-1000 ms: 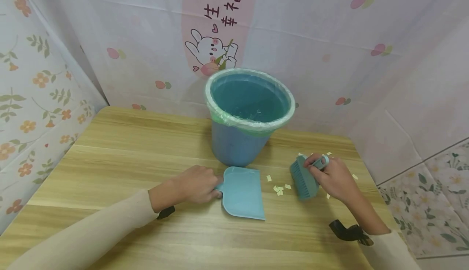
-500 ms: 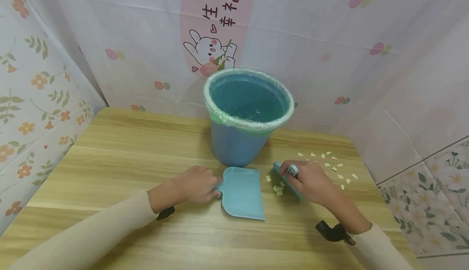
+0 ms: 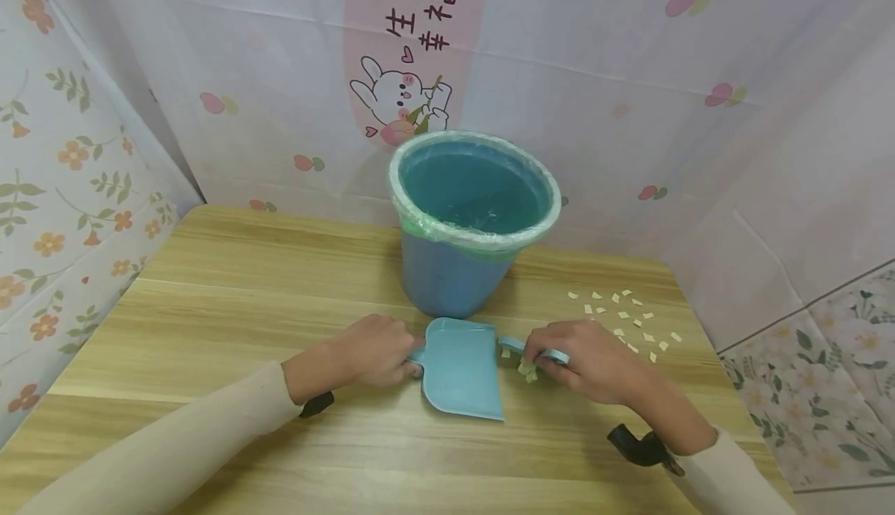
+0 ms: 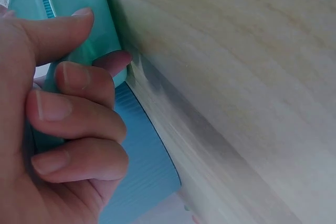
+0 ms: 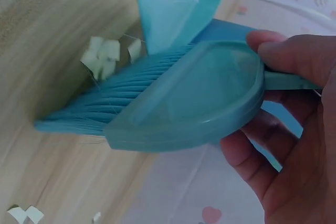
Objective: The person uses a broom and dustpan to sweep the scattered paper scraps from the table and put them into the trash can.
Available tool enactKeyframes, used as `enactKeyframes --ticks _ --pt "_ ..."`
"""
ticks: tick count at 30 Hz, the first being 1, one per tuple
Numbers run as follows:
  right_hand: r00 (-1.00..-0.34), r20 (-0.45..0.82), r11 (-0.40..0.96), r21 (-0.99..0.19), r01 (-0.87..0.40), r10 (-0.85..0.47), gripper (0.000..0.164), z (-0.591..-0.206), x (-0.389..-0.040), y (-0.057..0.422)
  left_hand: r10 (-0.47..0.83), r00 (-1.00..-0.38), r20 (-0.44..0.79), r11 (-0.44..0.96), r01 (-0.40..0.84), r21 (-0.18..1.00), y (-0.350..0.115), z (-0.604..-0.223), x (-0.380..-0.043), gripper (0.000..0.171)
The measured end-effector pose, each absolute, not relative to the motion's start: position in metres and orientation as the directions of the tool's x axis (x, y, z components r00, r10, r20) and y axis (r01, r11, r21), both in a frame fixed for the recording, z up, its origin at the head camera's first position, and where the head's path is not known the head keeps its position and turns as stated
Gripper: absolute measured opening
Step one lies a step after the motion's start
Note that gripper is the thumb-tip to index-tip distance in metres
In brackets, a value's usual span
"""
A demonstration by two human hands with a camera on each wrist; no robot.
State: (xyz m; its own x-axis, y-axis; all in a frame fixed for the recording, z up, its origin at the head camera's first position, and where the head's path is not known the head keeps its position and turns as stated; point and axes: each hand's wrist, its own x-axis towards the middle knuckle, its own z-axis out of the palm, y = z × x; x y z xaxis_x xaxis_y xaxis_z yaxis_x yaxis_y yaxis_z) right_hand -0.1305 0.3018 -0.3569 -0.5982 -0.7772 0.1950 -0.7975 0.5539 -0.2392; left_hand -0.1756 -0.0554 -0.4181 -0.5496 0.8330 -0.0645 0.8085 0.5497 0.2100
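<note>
A light blue dustpan (image 3: 461,371) lies on the wooden table, its wide lip facing right. My left hand (image 3: 381,350) grips its short handle, fingers curled round it in the left wrist view. My right hand (image 3: 583,360) holds a teal hand brush (image 5: 194,98) by the handle, thumb on one side and fingers on the other. The brush's bristles (image 5: 115,93) bend against the table close to the dustpan's lip. A small heap of pale yellow paper scraps (image 5: 102,56) sits between bristles and dustpan. In the head view my right hand covers much of the brush.
Behind the dustpan stands a blue bin (image 3: 454,266) with a clear plastic liner folded over its rim. More paper scraps (image 3: 624,315) lie scattered on the table (image 3: 266,297) at the right. Printed cloth (image 3: 280,57) hangs behind the table.
My right hand has swept the brush leftward from the scattered scraps toward the dustpan, and the small heap has shifted slightly left. My left hand and the dustpan have stayed in place.
</note>
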Motion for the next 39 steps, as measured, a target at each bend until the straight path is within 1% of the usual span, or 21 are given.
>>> enactKeyframes --ticks 3,8,12,16,20,24,26,29,35,39 --pt "-0.619 0.224 0.566 -0.26 -0.782 -0.753 0.033 -0.356 -0.13 0.305 0.833 -0.549 -0.066 0.549 0.805 0.226 -0.056 -0.419 -0.177 0.026" --pt "-0.698 0.265 0.639 -0.282 -0.716 -0.665 0.033 -0.353 -0.127 0.312 0.84 -0.539 -0.066 0.536 0.803 0.262 -0.057 -0.42 -0.178 0.025" --pt "-0.733 0.325 0.693 -0.25 -0.676 -0.598 0.025 -0.352 -0.127 0.317 0.84 -0.538 -0.065 0.534 0.801 0.271 -0.056 -0.42 -0.178 0.026" --pt "-0.743 0.387 0.741 -0.189 -0.644 -0.546 0.018 -0.35 -0.128 0.317 0.838 -0.541 -0.072 0.538 0.798 0.271 -0.056 -0.419 -0.179 0.027" --pt "-0.782 0.357 0.789 -0.167 -0.591 -0.51 0.018 -0.352 -0.124 0.311 0.84 -0.539 -0.067 0.537 0.803 0.258 -0.056 -0.419 -0.179 0.028" --pt "-0.835 0.299 0.832 -0.181 -0.525 -0.461 0.02 -0.359 -0.117 0.296 0.841 -0.538 -0.055 0.535 0.811 0.237 -0.055 -0.419 -0.179 0.029" --pt "-0.847 0.293 0.84 -0.196 -0.507 -0.443 0.02 -0.363 -0.115 0.286 0.843 -0.536 -0.049 0.532 0.815 0.231 -0.055 -0.418 -0.179 0.028" --pt "-0.848 0.296 0.839 -0.204 -0.505 -0.439 0.019 -0.368 -0.112 0.273 0.842 -0.537 -0.055 0.534 0.813 0.233 -0.055 -0.417 -0.178 0.028" --pt "-0.818 0.373 0.819 -0.212 -0.534 -0.437 0.018 -0.376 -0.116 0.256 0.838 -0.543 -0.064 0.542 0.809 0.226 -0.055 -0.417 -0.177 0.027" --pt "-0.819 0.399 0.808 -0.256 -0.531 -0.411 0.014 -0.378 -0.118 0.248 0.839 -0.54 -0.06 0.539 0.812 0.223 -0.056 -0.418 -0.177 0.027"
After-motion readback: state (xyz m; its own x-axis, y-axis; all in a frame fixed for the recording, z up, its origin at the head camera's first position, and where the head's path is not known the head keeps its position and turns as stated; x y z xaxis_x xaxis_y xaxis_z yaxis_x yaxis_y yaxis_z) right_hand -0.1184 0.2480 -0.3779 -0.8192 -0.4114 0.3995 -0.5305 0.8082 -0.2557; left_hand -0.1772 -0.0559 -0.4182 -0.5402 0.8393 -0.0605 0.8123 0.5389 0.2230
